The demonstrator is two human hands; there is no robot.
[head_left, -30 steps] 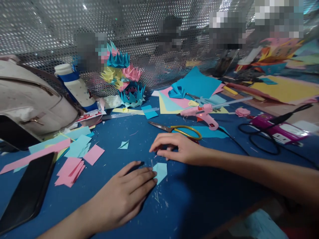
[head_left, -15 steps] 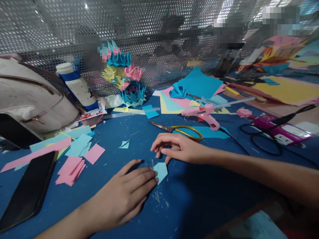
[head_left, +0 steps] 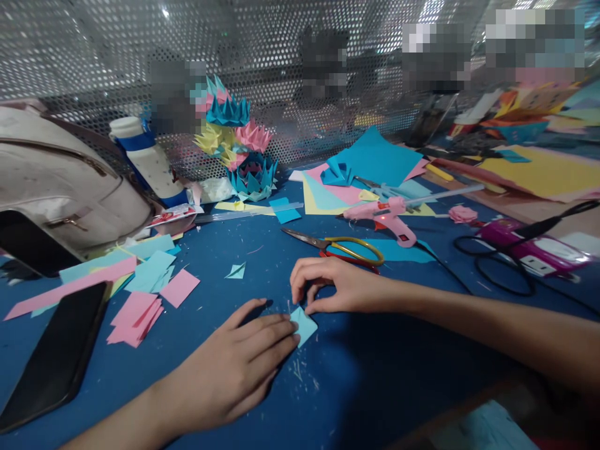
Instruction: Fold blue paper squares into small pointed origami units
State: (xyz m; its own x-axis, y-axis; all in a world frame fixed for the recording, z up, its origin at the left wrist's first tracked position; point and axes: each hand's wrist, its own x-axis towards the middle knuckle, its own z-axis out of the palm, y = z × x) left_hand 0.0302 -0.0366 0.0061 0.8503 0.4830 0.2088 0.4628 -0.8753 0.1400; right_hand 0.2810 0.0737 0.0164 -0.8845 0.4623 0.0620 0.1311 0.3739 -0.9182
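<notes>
A small light blue piece of folded paper lies on the blue tabletop. My left hand rests flat with its fingers stretched out, the fingertips pressing on the left edge of this paper. At the paper's upper corner, the thumb and forefinger of my right hand come together in a pinch. Just behind that hand lie scissors with yellow and red handles. A small folded light blue paper sits apart, beyond my left hand.
Pink squares, light blue squares and a black phone lie at the left. A pink glue gun with a cord lies behind the scissors. A folded-paper flower stack stands before a perforated metal screen.
My right hand has moved slightly towards me, its thumb and forefinger closing at the paper's upper corner. The paper's upper edge now looks folded differently. My left hand stays in place.
</notes>
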